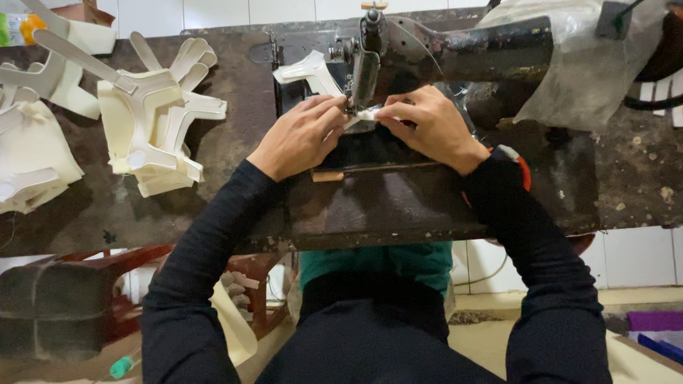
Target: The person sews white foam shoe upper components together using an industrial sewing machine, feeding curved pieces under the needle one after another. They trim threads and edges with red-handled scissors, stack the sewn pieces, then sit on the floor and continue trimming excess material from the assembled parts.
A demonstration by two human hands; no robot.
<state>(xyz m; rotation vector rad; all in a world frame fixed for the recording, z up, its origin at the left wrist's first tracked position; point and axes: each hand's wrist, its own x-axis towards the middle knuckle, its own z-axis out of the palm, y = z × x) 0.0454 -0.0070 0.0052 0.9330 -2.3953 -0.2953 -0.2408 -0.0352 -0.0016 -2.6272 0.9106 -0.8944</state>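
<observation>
Both hands at needle area of old black metal sewing machine (455, 43) on worn dark desk (235, 142). Left hand (302, 135) pinches small cream-white cut fabric piece (370, 114) from left; right hand (430, 124) pinches same piece from right, fingers curled. Piece lies flat under presser foot, its far end sticking out beyond the needle. Heap of similar cream cut pieces (160, 117) well left on desk.

stacked cream cut pieces (160, 117), red stool (128, 284)

green-and-orange package (16, 28) at top-left table corner.
</observation>
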